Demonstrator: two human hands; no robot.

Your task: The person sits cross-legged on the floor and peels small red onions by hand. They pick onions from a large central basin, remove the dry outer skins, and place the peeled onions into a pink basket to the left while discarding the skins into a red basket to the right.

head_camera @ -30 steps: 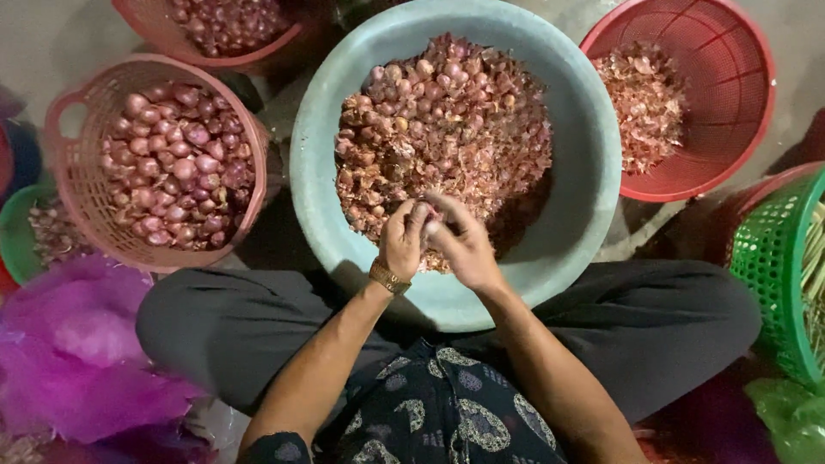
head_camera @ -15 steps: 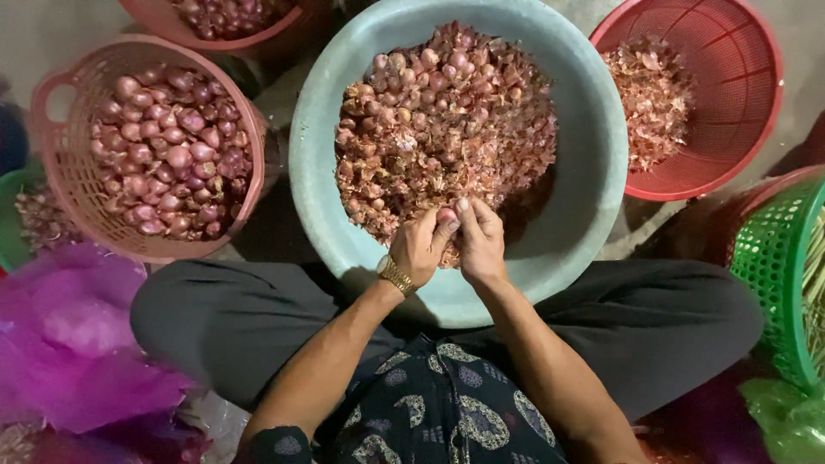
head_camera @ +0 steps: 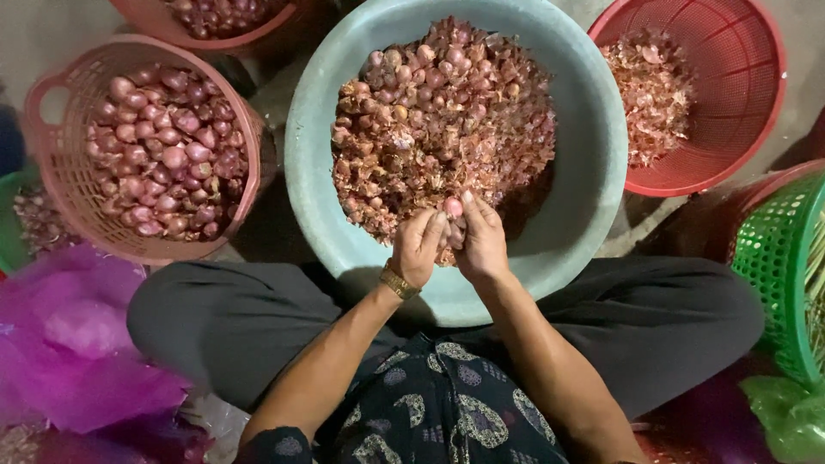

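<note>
Small pink shallot [head_camera: 453,207] sits pinched between both hands' fingertips, over the near part of the wide pale-teal plastic basin [head_camera: 577,225], just above its rim. Left hand [head_camera: 418,247] and right hand [head_camera: 481,243] press together, fingers curled narrow around the bulb, wrists angled inward from the lap; a gold watch band [head_camera: 399,283] circles the left wrist. Papery reddish-brown shallots and skins [head_camera: 438,120] heap the basin, leaving bare smooth wall on the right. Close on the left stands a pink perforated plastic basket [head_camera: 64,172] of glossy peeled bulbs, on the right a red mesh basket [head_camera: 730,94] of dry peels, a green one [head_camera: 778,266] nearer. Crumpled magenta netting [head_camera: 77,344] crowds the left knee.
</note>
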